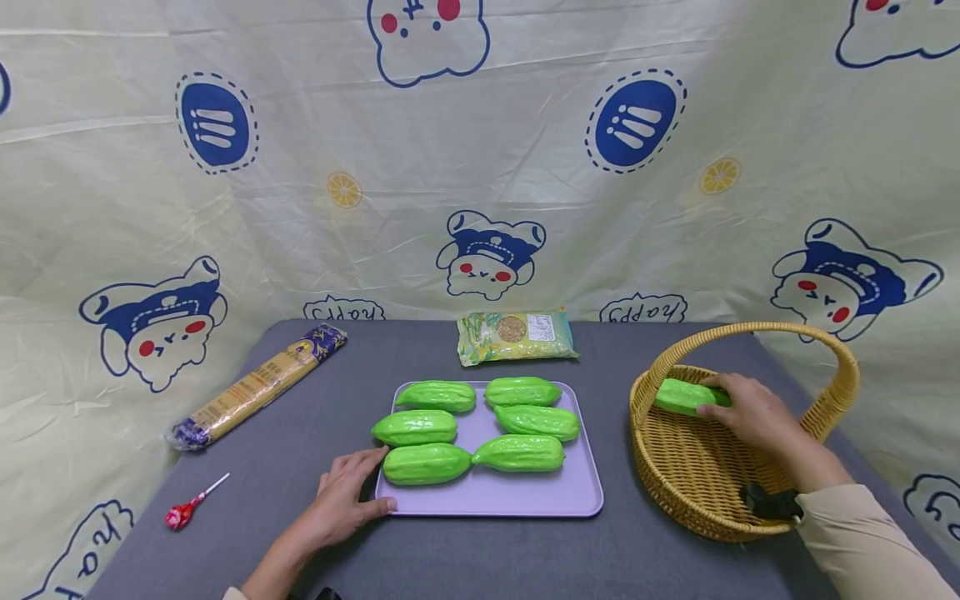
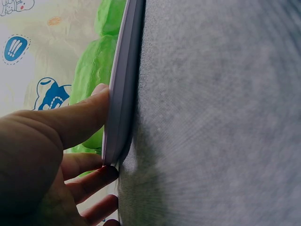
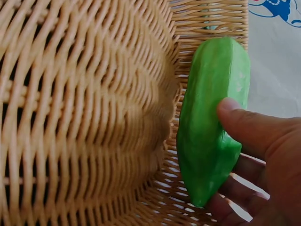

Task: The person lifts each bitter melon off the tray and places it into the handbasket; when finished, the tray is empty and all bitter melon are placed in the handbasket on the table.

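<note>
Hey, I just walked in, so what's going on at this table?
Someone's right hand grips a green gourd inside the basket; whether the gourd has been set down is hard to tell. Their left hand holds the near left corner of the tray, where six more gourds lie. A packet lies behind the tray, with a long packet and lollipop off to the left.

Seven green vegetables show: six on one tray, three left and three right, and, as far as its partly hidden inside shows, one in one wicker basket at right. Also count one lollipop near left, one long packet far left and one printed bag far centre.
</note>
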A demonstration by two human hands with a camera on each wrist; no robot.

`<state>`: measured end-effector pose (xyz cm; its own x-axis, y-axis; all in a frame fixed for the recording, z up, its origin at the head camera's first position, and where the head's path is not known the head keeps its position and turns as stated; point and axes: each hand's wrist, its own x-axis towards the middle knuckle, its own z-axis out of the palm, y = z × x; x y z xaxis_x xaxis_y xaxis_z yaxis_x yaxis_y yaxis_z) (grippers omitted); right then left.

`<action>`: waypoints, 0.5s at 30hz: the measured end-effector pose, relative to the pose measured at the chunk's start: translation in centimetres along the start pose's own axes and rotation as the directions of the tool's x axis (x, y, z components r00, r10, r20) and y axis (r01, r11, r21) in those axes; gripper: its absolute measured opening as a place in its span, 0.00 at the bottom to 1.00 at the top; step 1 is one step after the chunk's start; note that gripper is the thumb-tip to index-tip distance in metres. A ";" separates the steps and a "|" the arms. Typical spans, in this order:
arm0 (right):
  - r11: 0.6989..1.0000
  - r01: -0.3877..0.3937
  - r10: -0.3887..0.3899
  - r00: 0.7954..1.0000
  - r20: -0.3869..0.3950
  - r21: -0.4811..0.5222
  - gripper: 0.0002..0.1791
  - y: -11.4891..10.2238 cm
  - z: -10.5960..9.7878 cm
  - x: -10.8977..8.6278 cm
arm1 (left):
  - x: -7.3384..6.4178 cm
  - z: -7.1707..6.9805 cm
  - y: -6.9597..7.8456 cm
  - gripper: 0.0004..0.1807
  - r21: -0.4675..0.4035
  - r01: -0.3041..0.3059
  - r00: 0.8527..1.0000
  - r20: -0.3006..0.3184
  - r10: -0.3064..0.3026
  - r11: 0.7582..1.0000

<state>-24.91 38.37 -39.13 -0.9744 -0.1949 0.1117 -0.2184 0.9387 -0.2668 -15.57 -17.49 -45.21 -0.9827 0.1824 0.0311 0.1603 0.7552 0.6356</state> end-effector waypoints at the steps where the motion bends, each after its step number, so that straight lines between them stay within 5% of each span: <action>1: 1.000 -0.001 0.001 1.000 0.004 0.001 0.27 0.0 0.1 0.0 | 0.0 0.0 0.0 0.39 0.001 -0.003 1.000 -0.004 0.003 1.000; 15: 0.999 0.015 -0.015 1.000 0.003 -0.030 0.28 0.5 1.4 -0.1 | -0.1 0.0 -0.1 0.40 0.009 -0.021 1.000 -0.017 0.021 1.000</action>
<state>-25.03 38.46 -40.56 -0.9713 -0.2096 0.1128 -0.2311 0.9439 -0.2360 -15.48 -17.55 -45.29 -0.9806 0.1872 0.0575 0.1813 0.7567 0.6281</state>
